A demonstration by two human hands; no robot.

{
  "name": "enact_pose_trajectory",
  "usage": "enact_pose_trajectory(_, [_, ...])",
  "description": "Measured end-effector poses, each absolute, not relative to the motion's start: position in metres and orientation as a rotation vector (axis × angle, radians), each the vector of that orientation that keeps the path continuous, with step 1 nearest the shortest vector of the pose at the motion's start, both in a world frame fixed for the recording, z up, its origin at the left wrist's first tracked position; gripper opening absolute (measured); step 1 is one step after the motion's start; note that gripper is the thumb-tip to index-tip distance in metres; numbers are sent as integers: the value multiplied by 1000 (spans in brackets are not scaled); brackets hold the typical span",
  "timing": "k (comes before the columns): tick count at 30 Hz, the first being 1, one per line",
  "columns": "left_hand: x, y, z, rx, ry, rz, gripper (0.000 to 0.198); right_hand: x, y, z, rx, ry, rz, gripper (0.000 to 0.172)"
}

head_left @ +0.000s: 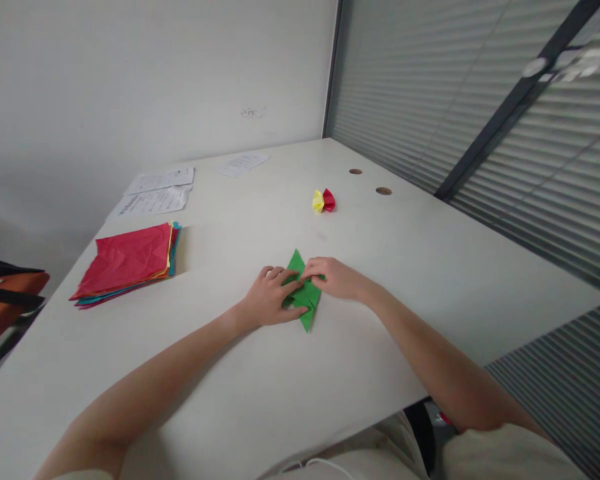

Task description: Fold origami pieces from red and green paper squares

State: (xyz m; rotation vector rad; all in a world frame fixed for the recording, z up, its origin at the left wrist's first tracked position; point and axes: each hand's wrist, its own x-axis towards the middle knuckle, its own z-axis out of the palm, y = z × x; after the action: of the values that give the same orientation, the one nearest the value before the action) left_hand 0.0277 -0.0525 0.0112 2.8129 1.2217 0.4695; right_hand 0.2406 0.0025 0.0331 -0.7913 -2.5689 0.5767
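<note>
A piece of folded green paper (307, 297), roughly diamond-shaped with creased flaps, lies on the white table in front of me. My left hand (273, 297) rests on its left side, thumb and fingers spread apart and touching the paper. From the right, my right hand (333, 277) has its fingers closed together at a fold near the paper's middle. The fingers of both hands meet there and hide part of the folds.
Left on the table (220, 373) sits a stack of coloured paper (135, 257), red on top. Printed sheets (157, 190) lie behind it. A small yellow-and-red folded paper piece (323, 201) stands farther back. Two round holes pierce the tabletop near the blinds (405, 87).
</note>
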Motion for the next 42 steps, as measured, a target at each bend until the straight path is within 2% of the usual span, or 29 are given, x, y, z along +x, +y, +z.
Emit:
enact_pose_trajectory(4, [25,-51,10,2771,1204,544,53,242,2,28,-767,-2618,647,44])
enact_pose_trajectory(10, [20,-40,1,2528,1331,610,35,245,0,31,-832,-2653,684,41])
enact_pose_trajectory(18, [18,-41,-5,2723,1477,450,39,245,0,31,-891,-2720,466,31])
enact_pose_trajectory(22, [18,-42,-4,2746,1506,413,38,259,9,34,-1065,-2749,349,28])
enact_pose_trajectory(27, [18,-44,-5,2771,1491,508,37,278,21,41,-1238,-2679,255,26])
enact_pose_trajectory(31, [19,-44,-4,2798,1410,635,34,271,16,48,-1206,-2380,98,25])
enact_pose_trajectory(34, [21,-44,-2,2806,1312,655,34,254,6,45,-1008,-2293,171,25])
enact_pose_trajectory(37, [21,-44,-1,2789,1231,628,33,239,-3,36,-794,-2472,311,23])
enact_pose_trajectory(42, [21,-43,-3,2746,1275,645,32,237,-5,28,-847,-2593,451,26])
